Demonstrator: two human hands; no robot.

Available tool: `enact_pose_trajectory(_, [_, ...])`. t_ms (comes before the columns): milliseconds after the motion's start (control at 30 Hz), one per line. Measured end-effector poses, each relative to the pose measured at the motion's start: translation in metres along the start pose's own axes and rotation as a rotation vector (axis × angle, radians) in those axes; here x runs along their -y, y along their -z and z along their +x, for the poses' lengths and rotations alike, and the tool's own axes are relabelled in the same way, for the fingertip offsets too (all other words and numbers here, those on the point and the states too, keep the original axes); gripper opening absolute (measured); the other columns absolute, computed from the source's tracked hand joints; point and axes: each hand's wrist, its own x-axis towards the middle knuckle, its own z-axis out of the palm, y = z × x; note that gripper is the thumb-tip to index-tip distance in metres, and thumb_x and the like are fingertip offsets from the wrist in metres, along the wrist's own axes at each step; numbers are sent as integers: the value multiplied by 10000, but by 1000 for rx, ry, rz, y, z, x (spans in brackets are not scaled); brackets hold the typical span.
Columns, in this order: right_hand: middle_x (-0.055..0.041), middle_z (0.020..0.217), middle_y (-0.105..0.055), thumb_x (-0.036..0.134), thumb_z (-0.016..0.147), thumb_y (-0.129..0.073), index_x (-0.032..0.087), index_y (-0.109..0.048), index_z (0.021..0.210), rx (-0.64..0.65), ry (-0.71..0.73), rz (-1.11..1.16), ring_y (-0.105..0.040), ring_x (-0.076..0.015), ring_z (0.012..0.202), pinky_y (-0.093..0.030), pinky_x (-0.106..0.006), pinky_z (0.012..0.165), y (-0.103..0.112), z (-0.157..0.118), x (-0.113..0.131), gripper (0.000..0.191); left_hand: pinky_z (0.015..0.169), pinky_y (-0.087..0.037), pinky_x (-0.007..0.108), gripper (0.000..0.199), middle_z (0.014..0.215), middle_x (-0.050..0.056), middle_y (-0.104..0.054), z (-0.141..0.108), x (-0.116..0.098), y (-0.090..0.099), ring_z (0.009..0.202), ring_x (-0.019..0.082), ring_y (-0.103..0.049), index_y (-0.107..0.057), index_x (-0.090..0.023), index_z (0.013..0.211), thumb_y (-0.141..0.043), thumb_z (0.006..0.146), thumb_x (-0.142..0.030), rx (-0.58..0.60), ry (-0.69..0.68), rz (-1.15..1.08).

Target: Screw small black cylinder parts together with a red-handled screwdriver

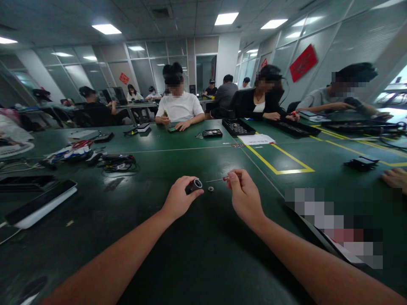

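Between the thumb and fingers of my left hand (182, 195) is a short dark cylinder (194, 185), its pale-ringed round end turned to the right. My right hand (243, 190) is closed around the handle of a small screwdriver (222, 179). The thin shaft points left toward the cylinder, with a gap between them. On the green table (190, 262), just below the screwdriver's tip, lies a small round metallic part (210, 189); neither hand touches it. What the cylinder is exactly, I cannot tell.
Tangled cables and tools (117, 162) lie at left, near a long black-and-white device (41, 205). A black box-shaped part (361, 162) sits at right. Across the table, a person in white (180, 106) works beside black trays (238, 127). Papers (337, 228) lie by my right forearm.
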Motion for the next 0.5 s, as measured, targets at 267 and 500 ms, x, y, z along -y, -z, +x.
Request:
enact_pose_trajectory(267, [-23, 819, -644, 428, 1013, -432, 232, -583, 1007, -122, 68, 101, -618, -192, 765, -459, -330, 694, 2, -4, 3, 247, 833, -530, 326, 353, 1091, 92, -657, 7, -9, 0, 964, 193, -641, -525, -197, 1281, -454, 960, -325, 54, 226, -403])
enact_pose_trajectory(500, [-20, 840, -644, 394, 1025, -430, 239, -570, 1041, -167, 152, 189, -616, -187, 779, -469, -354, 745, 4, -8, 7, 209, 635, -444, 277, 277, 814, 25, -635, 30, -20, -1, 739, 186, -594, -646, -184, 926, -671, 837, -445, 222, 249, -109])
